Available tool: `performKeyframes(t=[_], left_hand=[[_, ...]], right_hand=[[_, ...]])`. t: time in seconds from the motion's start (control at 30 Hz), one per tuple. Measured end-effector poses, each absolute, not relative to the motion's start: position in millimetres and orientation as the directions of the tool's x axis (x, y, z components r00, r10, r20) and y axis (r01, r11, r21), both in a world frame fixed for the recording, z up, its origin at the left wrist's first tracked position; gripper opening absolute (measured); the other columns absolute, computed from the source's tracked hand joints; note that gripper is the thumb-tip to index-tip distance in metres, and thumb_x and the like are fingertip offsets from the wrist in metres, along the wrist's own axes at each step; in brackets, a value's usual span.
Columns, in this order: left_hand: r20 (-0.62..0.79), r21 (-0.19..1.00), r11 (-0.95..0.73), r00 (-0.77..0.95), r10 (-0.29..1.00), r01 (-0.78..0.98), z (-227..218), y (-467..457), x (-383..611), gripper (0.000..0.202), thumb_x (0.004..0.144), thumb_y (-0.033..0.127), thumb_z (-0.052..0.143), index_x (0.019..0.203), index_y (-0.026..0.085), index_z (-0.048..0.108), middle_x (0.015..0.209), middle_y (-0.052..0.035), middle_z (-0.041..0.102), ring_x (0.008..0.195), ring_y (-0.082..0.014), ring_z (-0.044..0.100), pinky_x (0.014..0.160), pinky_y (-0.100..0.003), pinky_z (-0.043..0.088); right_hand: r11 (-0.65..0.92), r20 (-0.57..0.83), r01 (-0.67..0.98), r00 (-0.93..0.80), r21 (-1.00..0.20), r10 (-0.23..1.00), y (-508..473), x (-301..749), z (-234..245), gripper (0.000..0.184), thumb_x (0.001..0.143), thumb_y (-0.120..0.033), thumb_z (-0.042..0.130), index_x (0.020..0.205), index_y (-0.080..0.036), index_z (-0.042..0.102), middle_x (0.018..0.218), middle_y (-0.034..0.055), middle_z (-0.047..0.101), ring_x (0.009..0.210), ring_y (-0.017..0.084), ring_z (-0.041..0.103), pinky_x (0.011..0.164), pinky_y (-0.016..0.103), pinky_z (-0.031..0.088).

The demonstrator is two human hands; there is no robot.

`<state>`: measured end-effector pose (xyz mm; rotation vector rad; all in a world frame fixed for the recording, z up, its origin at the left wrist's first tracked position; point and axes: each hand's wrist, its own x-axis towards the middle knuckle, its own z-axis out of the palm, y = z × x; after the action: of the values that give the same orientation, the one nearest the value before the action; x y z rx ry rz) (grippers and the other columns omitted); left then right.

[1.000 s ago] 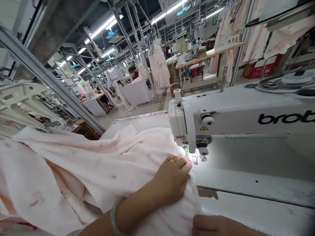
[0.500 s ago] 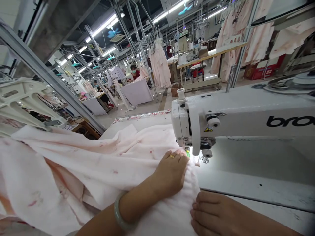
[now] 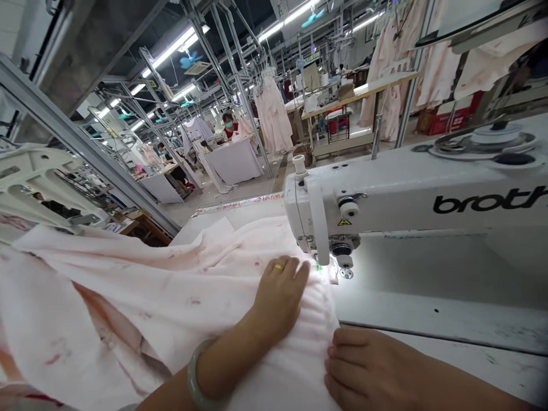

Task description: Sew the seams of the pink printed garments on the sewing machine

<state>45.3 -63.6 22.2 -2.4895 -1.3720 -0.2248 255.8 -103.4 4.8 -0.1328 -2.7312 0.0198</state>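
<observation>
Pale pink printed fabric [image 3: 171,291] lies in loose folds across the sewing table, its right edge running up to the needle area of a white sewing machine [image 3: 385,197]. My left hand [image 3: 278,299], with a ring and a bangle, rests on the cloth just left of the presser foot, fingers stretched and slightly apart. Close to the front, my right hand [image 3: 372,365] has its fingers curled over the fabric's right edge; the thumb is hidden. A lamp lights the stitching spot, where something small and green [image 3: 318,266] shows beside the needle.
A white plastic frame [image 3: 43,182] stands at the left by a slanting metal post [image 3: 94,148]. Past the table, a masked person [image 3: 230,125] sits at another station. Pink garments [image 3: 273,114] hang behind, and a red box [image 3: 449,114] stands at the back right.
My left hand has drawn back a little from the presser foot, and its fingers have spread. The right hand keeps its hold at the fabric edge. The view has shifted slightly right.
</observation>
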Motion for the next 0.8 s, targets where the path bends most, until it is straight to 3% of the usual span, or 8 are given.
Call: performKeyframes(t=[0.1,0.27,0.37,0.47,0.53,0.6,0.8], left_hand=[[0.187,-0.189,-0.680,0.706,0.683,0.708,22,-66,47,0.030,0.092,0.003,0.050,0.118,0.013,0.061,0.118,-0.0117,0.068,0.112,-0.0258,0.063,0.099,-0.040,0.049],[0.024,-0.105,-0.602,0.607,0.794,0.792,26,-66,53,0.029,0.084,0.003,0.054,0.110,0.016,0.061,0.113,-0.0088,0.070,0.100,-0.0245,0.065,0.089,-0.039,0.051],[0.091,-0.165,-0.588,0.605,0.791,0.792,30,-65,54,0.025,0.087,0.003,0.053,0.107,0.017,0.060,0.098,-0.0059,0.070,0.090,-0.0247,0.064,0.085,-0.040,0.050],[0.171,-0.278,-0.708,0.758,0.629,0.650,30,-65,53,0.018,0.095,0.007,0.052,0.109,0.016,0.060,0.097,-0.0065,0.068,0.090,-0.0240,0.062,0.082,-0.039,0.047],[0.140,-0.339,-0.794,0.862,0.488,0.504,30,-65,52,0.011,0.098,0.009,0.052,0.101,0.015,0.060,0.096,-0.0070,0.066,0.088,-0.0224,0.060,0.080,-0.036,0.046],[0.114,-0.363,-0.824,0.898,0.425,0.436,28,-64,52,0.013,0.096,0.006,0.051,0.090,0.016,0.058,0.088,-0.0058,0.063,0.080,-0.0205,0.058,0.076,-0.035,0.045],[0.191,-0.208,-0.771,0.798,0.571,0.602,17,-61,61,0.018,0.089,0.002,0.052,0.081,0.018,0.057,0.079,-0.0033,0.061,0.072,-0.0185,0.056,0.073,-0.034,0.046]], right_hand=[[0.995,0.363,0.092,-0.927,-0.026,0.095,-100,255,11,0.023,0.095,-0.006,0.051,0.080,-0.019,0.061,0.072,0.0011,0.060,0.066,0.018,0.050,0.072,0.033,0.042],[0.996,0.372,0.086,-0.926,0.019,0.073,-105,255,7,0.023,0.093,-0.006,0.049,0.083,-0.019,0.066,0.074,0.0032,0.064,0.069,0.019,0.052,0.079,0.035,0.043],[0.995,0.386,0.091,-0.919,0.025,0.074,-107,255,2,0.022,0.091,-0.007,0.050,0.084,-0.019,0.067,0.076,0.0051,0.066,0.069,0.020,0.052,0.079,0.036,0.043],[0.993,0.392,0.107,-0.916,0.044,0.081,-109,255,-1,0.021,0.090,-0.007,0.051,0.086,-0.019,0.067,0.081,0.0054,0.068,0.068,0.021,0.051,0.079,0.038,0.043],[0.991,0.394,0.116,-0.915,0.062,0.082,-109,254,-2,0.021,0.089,-0.007,0.051,0.086,-0.019,0.068,0.081,0.0055,0.067,0.068,0.021,0.050,0.077,0.039,0.042],[0.991,0.398,0.111,-0.914,0.070,0.074,-109,254,-2,0.020,0.089,-0.007,0.051,0.085,-0.019,0.067,0.080,0.0059,0.067,0.067,0.021,0.049,0.077,0.038,0.041],[0.991,0.400,0.080,-0.916,0.111,0.029,-105,254,-2,0.020,0.088,-0.008,0.049,0.084,-0.020,0.065,0.081,0.0040,0.065,0.066,0.021,0.046,0.071,0.038,0.041]])
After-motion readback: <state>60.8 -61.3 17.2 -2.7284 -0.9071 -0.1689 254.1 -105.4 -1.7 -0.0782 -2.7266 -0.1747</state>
